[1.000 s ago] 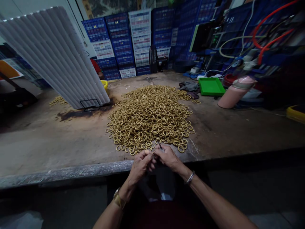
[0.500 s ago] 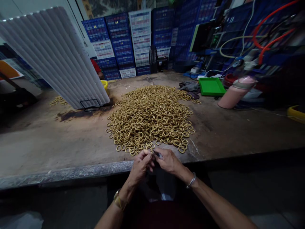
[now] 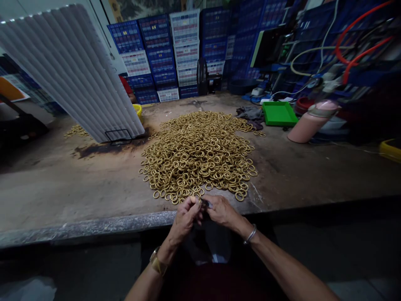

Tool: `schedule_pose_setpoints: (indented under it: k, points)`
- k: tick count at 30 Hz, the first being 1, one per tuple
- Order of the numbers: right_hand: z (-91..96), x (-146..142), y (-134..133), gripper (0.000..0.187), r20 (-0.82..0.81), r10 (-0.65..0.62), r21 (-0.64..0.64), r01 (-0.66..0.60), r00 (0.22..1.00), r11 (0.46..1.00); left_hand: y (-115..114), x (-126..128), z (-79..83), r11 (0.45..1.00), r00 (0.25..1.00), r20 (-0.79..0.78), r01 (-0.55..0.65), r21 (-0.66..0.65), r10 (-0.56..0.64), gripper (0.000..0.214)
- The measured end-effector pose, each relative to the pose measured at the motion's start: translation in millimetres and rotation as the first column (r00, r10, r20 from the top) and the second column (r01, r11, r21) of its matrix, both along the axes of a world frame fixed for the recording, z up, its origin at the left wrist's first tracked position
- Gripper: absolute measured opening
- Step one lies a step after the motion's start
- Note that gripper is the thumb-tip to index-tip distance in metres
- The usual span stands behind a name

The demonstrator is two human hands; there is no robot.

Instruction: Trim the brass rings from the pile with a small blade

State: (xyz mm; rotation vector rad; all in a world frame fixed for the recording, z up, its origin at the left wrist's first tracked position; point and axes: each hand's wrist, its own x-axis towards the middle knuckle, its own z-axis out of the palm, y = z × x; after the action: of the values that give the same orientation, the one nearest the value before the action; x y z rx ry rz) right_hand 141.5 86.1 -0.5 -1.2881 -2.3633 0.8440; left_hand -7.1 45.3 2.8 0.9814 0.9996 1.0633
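A wide pile of gold-coloured metal rings [image 3: 200, 150] lies on the worktable [image 3: 78, 192]. At the near edge of the pile, my left hand [image 3: 187, 215] is closed in a pinch, with what looks like one gold-coloured ring mostly hidden at its fingertips. My right hand [image 3: 224, 212] is closed around a small dark tool [image 3: 206, 203]; its tip points at the left fingertips, and its exact kind is hidden by the fingers. Both hands are close together above the table's front edge.
A ribbed pale panel [image 3: 72, 75] leans in a black wire stand at left. Blue and white crates [image 3: 184, 54] are stacked behind. A green tray [image 3: 280, 113], a dark cloth [image 3: 250, 113] and a pink bottle [image 3: 308, 125] stand at right. Some rings [image 3: 75, 131] lie behind the panel.
The hands stay nearly in place, with a slight shift of the right hand and its tool at the left fingertips. The pile looks unchanged.
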Motion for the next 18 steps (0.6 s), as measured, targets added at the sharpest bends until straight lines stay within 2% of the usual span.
schedule_pose_setpoints:
  k: [4, 8, 10, 12, 14, 18]
  points:
    - [6.9, 0.9, 2.2, 0.018, 0.054, 0.057, -0.040, -0.055, 0.997, 0.998, -6.2, 0.8, 9.9, 1.000, 1.000, -0.006, 0.017, 0.003, -0.017, 0.028]
    - [11.1, -0.2, 8.1, 0.014, 0.184, -0.035, 0.029, 0.030, 0.982, 0.999, -16.2, 2.9, 27.8, 0.988, 0.986, 0.076, 0.149, 0.027, -0.151, 0.024]
    - [10.8, -0.7, 9.9, 0.012, 0.126, -0.086, 0.048, 0.080, 0.988, 0.996, -18.4, 2.6, 30.8, 0.987, 0.979, 0.128, 0.153, 0.039, -0.157, 0.024]
    - [9.4, -0.8, 8.9, 0.014, -0.009, -0.116, 0.063, 0.116, 0.993, 0.991, -18.3, 0.7, 27.5, 0.994, 0.983, 0.145, 0.107, 0.034, -0.111, 0.024]
    - [7.8, -0.7, 4.7, 0.016, -0.123, -0.083, 0.073, 0.093, 0.989, 0.993, -17.0, -2.2, 20.6, 0.998, 0.989, 0.133, 0.066, 0.011, -0.067, 0.025]
    - [6.2, -1.8, -6.8, 0.010, -0.160, 0.052, 0.116, -0.034, 0.986, 0.993, -15.9, -6.3, 9.0, 0.999, 0.991, 0.124, 0.045, -0.024, -0.042, 0.024]
